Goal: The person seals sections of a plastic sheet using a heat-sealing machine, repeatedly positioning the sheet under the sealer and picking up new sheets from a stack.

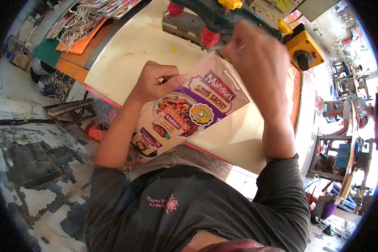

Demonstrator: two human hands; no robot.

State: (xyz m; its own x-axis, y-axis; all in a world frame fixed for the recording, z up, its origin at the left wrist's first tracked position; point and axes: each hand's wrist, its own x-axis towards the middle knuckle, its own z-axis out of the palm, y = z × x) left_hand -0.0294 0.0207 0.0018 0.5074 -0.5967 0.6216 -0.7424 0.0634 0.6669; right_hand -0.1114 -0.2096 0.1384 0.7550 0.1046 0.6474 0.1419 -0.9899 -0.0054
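Note:
A long printed card sheet [189, 109] with food pictures and a purple band lies slantwise in front of me, from the cream table cover toward my lap. My left hand [157, 82] is closed on its left edge, thumb pressed over the card. Near the card's upper end, a thin white cord [227, 74] runs across the plain strip, with a small loop at the right corner. Blurred by motion, my right hand [256, 50] is raised above that end, fingers curled together. What its fingers hold, if anything, I cannot make out.
A green machine arm [256, 25] with red fittings and yellow knobs stands at the table's far side. To its right is a yellow control box [305, 51] with a black dial. Printed cards with white cords [77, 27] are piled at far left. Another person [357, 113] sits at far right.

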